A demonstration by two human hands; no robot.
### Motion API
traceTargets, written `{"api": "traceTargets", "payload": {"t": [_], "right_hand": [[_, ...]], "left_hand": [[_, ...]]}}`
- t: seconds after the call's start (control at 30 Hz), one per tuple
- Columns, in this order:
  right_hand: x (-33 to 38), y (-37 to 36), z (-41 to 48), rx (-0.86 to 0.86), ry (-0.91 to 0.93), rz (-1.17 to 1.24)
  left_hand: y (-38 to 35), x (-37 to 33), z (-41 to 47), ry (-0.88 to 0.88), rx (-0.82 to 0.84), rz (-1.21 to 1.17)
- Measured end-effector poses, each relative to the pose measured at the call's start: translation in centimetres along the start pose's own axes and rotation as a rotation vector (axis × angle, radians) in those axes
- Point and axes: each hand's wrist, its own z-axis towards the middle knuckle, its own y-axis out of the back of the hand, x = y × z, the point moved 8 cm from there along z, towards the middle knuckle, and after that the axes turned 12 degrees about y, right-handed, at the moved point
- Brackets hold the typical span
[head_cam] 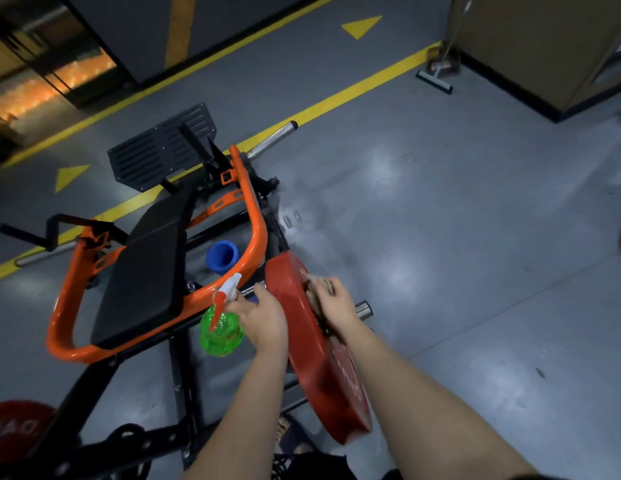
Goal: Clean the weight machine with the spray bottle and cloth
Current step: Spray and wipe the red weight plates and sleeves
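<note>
1. Head view: the left hand is holding the green spray bottle. Its grip is wrapping around the bottle's neck. The white-and-red trigger head is sticking out up and to the left of the grip, and the green body is hanging just below and left of it.
2. The right hand is pressing a pale cloth against the outer face of the red weight plate. Its grip is curling over the bunched cloth, which is showing just past the fingertips.
3. The plate is standing on edge between the two grips, and a chrome sleeve end is poking out just right of the right grip.
4. The weight machine's orange frame is curving away beyond and left of the left grip. A black pad is lying further left, and a blue roller is sitting just beyond that grip.
5. Far beyond the right grip, a squeegee is resting on the grey floor.
</note>
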Motion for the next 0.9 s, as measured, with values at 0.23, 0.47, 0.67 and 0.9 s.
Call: {"api": "traceTargets", "payload": {"t": [0.23,0.47,0.67,0.9], "right_hand": [[-13.7,2.7,-3.0,0.091,-0.299,-0.21],[3.9,-0.4,-0.5,0.066,0.185,-0.055],[-4.8,1.7,-3.3,0.021,0.017,-0.054],[1.6,0.3,-3.4,0.008,0.065,0.147]], "left_hand": [[-0.1,1.3,-0.1,-0.042,0.008,0.019],[-1.5,1.6,-2.0,-0.041,0.001,0.209],[-1.1,2.6,-1.6,-0.078,-0.03,0.291],[-1.7,1.1,-1.3,-0.02,0.059,0.312]]}}
